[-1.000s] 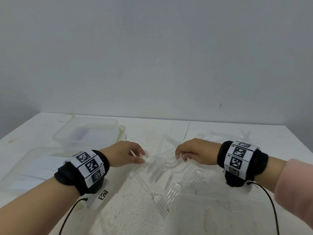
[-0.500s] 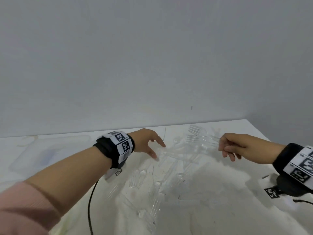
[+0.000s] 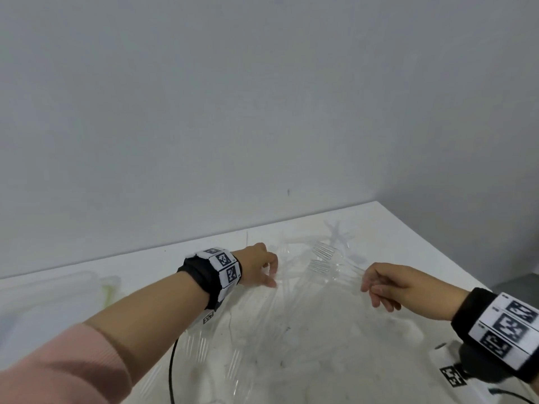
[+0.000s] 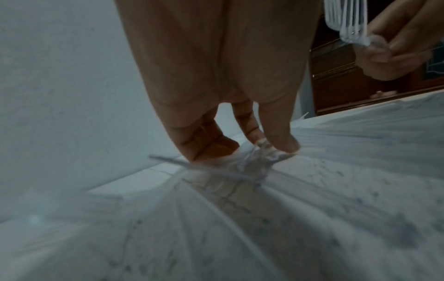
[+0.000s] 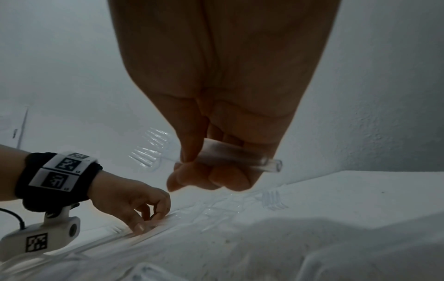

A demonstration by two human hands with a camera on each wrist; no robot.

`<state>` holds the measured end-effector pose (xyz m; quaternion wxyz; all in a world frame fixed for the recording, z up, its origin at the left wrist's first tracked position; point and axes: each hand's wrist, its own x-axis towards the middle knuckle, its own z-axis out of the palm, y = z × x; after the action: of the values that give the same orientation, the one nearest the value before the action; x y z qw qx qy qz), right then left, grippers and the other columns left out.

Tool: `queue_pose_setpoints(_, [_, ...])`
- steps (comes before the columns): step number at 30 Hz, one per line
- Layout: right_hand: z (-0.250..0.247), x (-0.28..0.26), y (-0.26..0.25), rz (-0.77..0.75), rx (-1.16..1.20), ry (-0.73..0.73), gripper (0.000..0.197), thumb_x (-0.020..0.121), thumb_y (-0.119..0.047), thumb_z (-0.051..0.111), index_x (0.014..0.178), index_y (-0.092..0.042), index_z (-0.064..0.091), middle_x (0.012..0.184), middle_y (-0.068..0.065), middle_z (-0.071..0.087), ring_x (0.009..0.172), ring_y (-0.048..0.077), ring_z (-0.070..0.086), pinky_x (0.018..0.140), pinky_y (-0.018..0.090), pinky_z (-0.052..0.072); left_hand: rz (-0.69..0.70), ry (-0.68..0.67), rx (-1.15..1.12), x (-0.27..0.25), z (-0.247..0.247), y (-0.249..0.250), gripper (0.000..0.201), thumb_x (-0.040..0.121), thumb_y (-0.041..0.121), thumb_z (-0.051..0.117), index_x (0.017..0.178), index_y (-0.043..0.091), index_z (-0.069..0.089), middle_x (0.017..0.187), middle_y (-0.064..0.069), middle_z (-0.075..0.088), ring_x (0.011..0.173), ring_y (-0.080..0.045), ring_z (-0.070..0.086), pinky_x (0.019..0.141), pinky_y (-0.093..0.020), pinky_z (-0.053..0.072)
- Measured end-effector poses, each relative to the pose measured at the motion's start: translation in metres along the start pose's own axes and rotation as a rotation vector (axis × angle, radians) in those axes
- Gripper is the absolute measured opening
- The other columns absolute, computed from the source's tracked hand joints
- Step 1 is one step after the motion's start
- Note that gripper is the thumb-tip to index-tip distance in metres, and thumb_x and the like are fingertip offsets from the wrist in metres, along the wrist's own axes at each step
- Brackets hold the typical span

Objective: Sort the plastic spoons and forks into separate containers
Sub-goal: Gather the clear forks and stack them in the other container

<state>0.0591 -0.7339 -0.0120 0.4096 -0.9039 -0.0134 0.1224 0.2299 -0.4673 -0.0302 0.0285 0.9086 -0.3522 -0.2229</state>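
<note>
At the far left of the white tabletop (image 3: 393, 243) sits a clear plastic container (image 3: 58, 290), blurred and partly cut off by your pink sleeve (image 3: 58, 365). Moving right, your left hand (image 3: 258, 265) reaches down to the scattered pile of clear plastic cutlery (image 3: 233, 345) lying flat on the table. In the left wrist view, your thumb and fingertips (image 4: 283, 144) close narrowly on a clear plastic piece (image 4: 261, 154) at the table surface; whether it is a spoon or a fork cannot be told. More clear cutlery lies blurred on the table nearer you, between your 2 arms.

Further right, 2 clear plastic forks (image 3: 323, 259) hang above the table with their tines pointing left, towards the left hand. Your right hand (image 3: 382, 284) holds them by the handle ends, fingers curled round the stems; the right wrist view shows the clear handle tip (image 5: 271, 165) poking out past the curled fingers. Beyond the held forks, a few clear pieces (image 3: 338, 234) lie near the back edge of the table by the grey wall (image 3: 262, 97). Both wrists wear black bands with square black-and-white markers (image 3: 224, 263).
</note>
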Motion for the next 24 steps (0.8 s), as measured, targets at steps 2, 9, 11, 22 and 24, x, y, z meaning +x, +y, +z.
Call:
queue_pose_setpoints(2, [0.002, 0.001, 0.001, 0.005, 0.013, 0.019, 0.025, 0.097, 0.005, 0.041, 0.098, -0.011, 0.059, 0.071, 0.000, 0.064, 0.059, 0.010, 0.055, 0.060, 0.022, 0.044, -0.009, -0.017, 0.052, 0.002, 0.002, 0.002, 0.031, 0.095, 0.038, 0.056, 0.118, 0.018, 0.052, 0.126, -0.003, 0.039, 0.104, -0.021, 0.049, 0.089, -0.031, 0.041])
queue_pose_setpoints(9, [0.002, 0.006, 0.001, 0.017, 0.029, 0.058, 0.028, 0.098, 0.004, 0.039, 0.101, -0.014, 0.059, 0.069, -0.004, 0.063, 0.060, 0.010, 0.056, 0.063, 0.024, 0.047, 0.022, 0.042, -0.033, -0.006, -0.001, 0.003, 0.011, 0.103, 0.022, 0.041, 0.099, 0.013, 0.037, 0.102, -0.007, 0.057, 0.075, -0.019, 0.046, 0.068, -0.027, 0.039])
queue_pose_setpoints(11, [0.003, 0.007, 0.000, 0.014, 0.017, 0.053, 0.028, 0.098, 0.004, 0.039, 0.100, -0.016, 0.059, 0.069, -0.005, 0.063, 0.058, 0.009, 0.054, 0.064, 0.024, 0.046, -0.005, 0.057, -0.118, -0.009, -0.001, 0.002, 0.005, 0.099, 0.009, 0.037, 0.099, 0.014, 0.036, 0.094, -0.002, 0.057, 0.073, -0.017, 0.049, 0.068, -0.024, 0.041])
queue_pose_setpoints(22, [0.003, 0.016, -0.004, -0.001, 0.018, 0.069, 0.024, 0.098, 0.002, 0.040, 0.099, -0.015, 0.057, 0.067, -0.003, 0.057, 0.050, 0.005, 0.043, 0.051, 0.015, 0.037, -0.146, 0.145, -0.113, -0.031, -0.014, -0.020, 0.011, 0.104, 0.021, 0.036, 0.106, 0.013, 0.043, 0.115, -0.006, 0.057, 0.097, -0.020, 0.053, 0.086, -0.030, 0.042])
queue_pose_setpoints(24, [0.003, 0.020, -0.006, -0.011, 0.015, 0.053, 0.023, 0.098, 0.000, 0.040, 0.100, -0.015, 0.057, 0.067, -0.002, 0.056, 0.050, 0.005, 0.042, 0.051, 0.015, 0.036, -0.227, 0.124, -0.089, -0.047, -0.015, -0.030, 0.030, 0.102, 0.037, 0.042, 0.113, 0.010, 0.046, 0.113, -0.006, 0.058, 0.093, -0.019, 0.050, 0.082, -0.030, 0.041])
